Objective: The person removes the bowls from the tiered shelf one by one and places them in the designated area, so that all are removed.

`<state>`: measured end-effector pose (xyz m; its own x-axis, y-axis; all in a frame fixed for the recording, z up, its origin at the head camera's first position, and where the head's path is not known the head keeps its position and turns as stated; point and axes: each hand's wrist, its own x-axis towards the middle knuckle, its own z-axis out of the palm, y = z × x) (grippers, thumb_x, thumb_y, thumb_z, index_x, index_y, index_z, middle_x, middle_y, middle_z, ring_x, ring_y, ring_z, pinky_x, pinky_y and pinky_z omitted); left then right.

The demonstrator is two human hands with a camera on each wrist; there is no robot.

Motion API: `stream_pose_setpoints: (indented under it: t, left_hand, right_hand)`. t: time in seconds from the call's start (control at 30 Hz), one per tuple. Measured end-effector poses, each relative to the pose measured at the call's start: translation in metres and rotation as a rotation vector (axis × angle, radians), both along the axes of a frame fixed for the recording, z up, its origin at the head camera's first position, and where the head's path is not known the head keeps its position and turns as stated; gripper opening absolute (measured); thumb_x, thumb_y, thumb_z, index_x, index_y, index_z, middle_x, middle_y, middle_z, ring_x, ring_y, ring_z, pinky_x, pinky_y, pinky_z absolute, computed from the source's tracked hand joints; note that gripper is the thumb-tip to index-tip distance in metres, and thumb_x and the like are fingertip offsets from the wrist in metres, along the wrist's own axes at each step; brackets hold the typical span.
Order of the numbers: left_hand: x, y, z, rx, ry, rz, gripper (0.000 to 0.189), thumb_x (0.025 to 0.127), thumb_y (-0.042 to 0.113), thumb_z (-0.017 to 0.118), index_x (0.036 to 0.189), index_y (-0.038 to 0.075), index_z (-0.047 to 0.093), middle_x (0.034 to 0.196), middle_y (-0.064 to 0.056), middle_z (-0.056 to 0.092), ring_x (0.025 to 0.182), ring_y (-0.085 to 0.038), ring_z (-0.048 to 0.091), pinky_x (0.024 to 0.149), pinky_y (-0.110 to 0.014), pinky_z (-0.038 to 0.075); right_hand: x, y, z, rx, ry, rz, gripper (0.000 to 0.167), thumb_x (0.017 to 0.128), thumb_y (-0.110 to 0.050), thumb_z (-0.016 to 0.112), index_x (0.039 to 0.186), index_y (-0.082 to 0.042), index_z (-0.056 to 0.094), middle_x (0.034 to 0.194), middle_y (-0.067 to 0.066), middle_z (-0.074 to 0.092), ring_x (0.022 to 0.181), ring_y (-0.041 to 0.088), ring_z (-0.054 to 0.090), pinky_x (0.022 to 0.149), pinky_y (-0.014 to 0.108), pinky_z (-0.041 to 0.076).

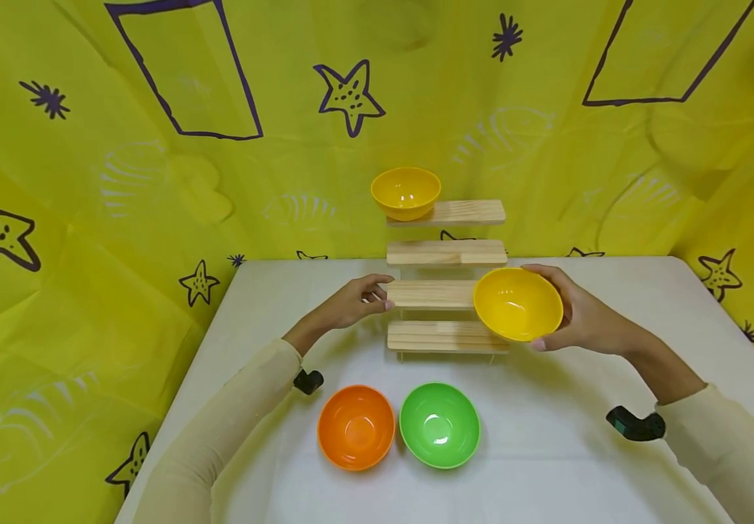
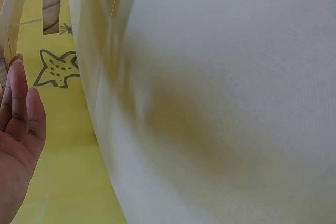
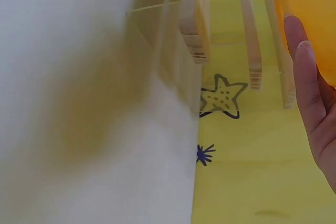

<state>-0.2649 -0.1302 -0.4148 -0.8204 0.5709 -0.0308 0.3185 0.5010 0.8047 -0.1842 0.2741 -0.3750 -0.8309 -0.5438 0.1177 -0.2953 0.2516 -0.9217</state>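
My right hand (image 1: 586, 316) grips a yellow bowl (image 1: 517, 304) by its right side, thumb at the front and fingers behind. The bowl overlaps the right ends of the two lower planks in the head view; in the right wrist view the bowl (image 3: 315, 14) appears beside the plank ends. With thumb and index finger, my left hand (image 1: 351, 302) holds the left end of the second plank from the bottom (image 1: 429, 294) of a wooden step stand. On the left part of the top plank (image 1: 469, 212) sits another yellow bowl (image 1: 406, 191).
An orange bowl (image 1: 356, 428) and a green bowl (image 1: 439, 425) stand side by side on the white table (image 1: 547, 480), in front of the stand. Yellow patterned cloth (image 1: 416, 87) hangs behind and at both sides. The stand has thin clear supports.
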Motion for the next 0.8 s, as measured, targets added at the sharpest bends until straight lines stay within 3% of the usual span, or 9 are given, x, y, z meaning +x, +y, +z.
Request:
stream_pose_setpoints:
  t: [0.53,0.8]
  left_hand:
    - [-0.001,0.001,-0.004,0.019,-0.017,-0.002,0.058,0.097,0.022,0.068,0.148,0.006,0.046,0.115,-0.015,0.068,0.098,-0.023,0.064,0.081,-0.028,0.049]
    - [0.000,0.000,-0.001,0.033,-0.011,-0.012,0.058,0.098,0.021,0.068,0.149,0.006,0.046,0.115,-0.015,0.067,0.098,-0.023,0.063,0.081,-0.029,0.049]
  right_hand:
    - [0.025,0.010,-0.018,0.057,0.010,0.037,0.104,0.073,0.006,0.081,0.156,-0.013,0.020,0.141,0.000,0.040,0.112,0.012,0.056,0.082,0.031,0.058]
    - [0.038,0.014,-0.025,0.093,-0.003,0.004,0.105,0.072,0.002,0.082,0.156,-0.015,0.022,0.140,-0.002,0.042,0.112,0.010,0.054,0.084,0.030,0.057]
